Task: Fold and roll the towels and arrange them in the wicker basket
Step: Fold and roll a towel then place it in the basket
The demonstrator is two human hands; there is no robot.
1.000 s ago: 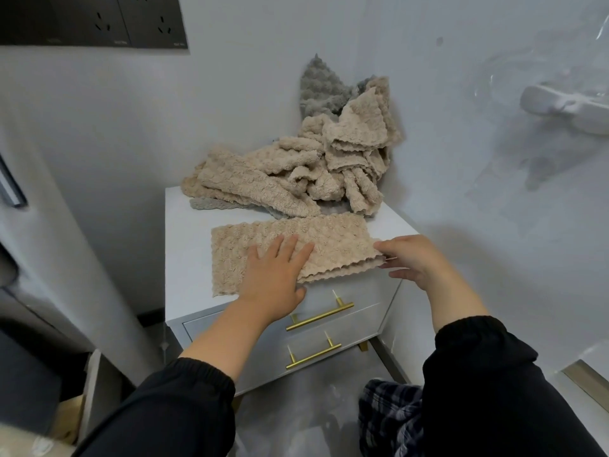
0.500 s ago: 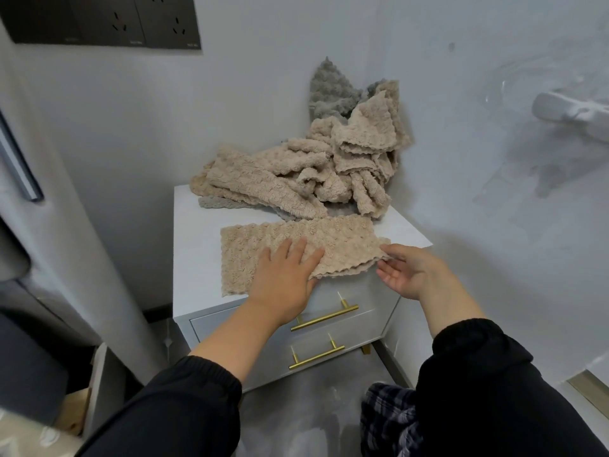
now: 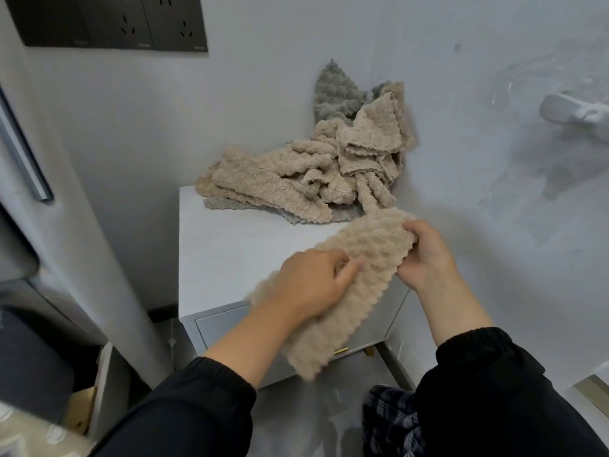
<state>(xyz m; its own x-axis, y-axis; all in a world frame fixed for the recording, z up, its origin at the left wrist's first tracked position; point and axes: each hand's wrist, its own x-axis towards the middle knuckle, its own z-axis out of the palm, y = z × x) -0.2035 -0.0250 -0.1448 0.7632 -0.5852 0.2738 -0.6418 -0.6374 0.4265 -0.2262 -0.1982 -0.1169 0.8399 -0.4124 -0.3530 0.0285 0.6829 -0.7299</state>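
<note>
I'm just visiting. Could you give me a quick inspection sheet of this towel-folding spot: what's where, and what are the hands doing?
Surface: white cabinet top, bare at the front left.
Job's things: folded beige towel held over the cabinet's front edge, its lower end hanging; towel pile, beige with some grey, heaped at the back against the wall; wicker basket not in view.
Clutter: nothing seen.
Hands: left hand grips the towel's middle; right hand pinches its upper end.
Cables: nothing seen.
Surroundings: black socket panel on the wall, upper left; white fitting on the right wall.
</note>
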